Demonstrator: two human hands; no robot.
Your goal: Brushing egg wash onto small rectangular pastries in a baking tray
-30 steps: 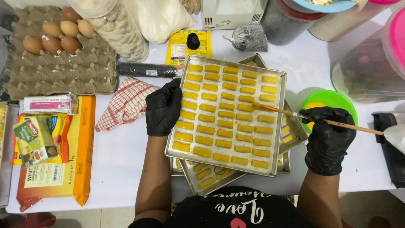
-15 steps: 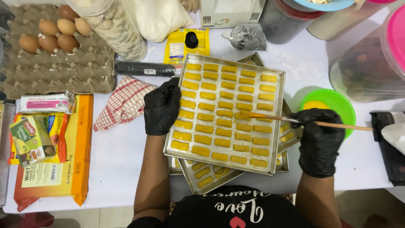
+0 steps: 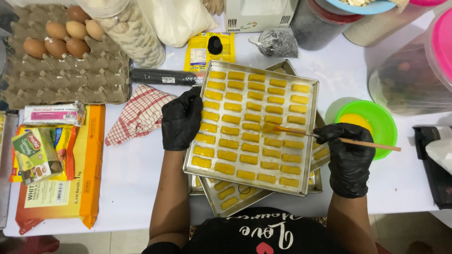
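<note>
1. The left hand (image 3: 181, 121) in a black glove presses flat on the left edge of the baking tray (image 3: 311, 99), its grip released.
2. The right hand (image 3: 349, 159) has its grip clenched around a thin brush (image 3: 329, 137), just right of the tray.
3. The brush tip touches a yellow pastry piece (image 3: 270, 128) near the tray's middle.
4. A green bowl (image 3: 382, 123) stands on the tabletop (image 3: 132, 169), right of the tray.

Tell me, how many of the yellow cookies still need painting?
An exact count can't be read off. The pieces nearest the left hand look shinier, so probably brushed. The right hand holds the brush on a piece mid-tray; paler pieces in the far rows seem left. The green bowl holds yellow glaze, and filled trays sit underneath.
</note>
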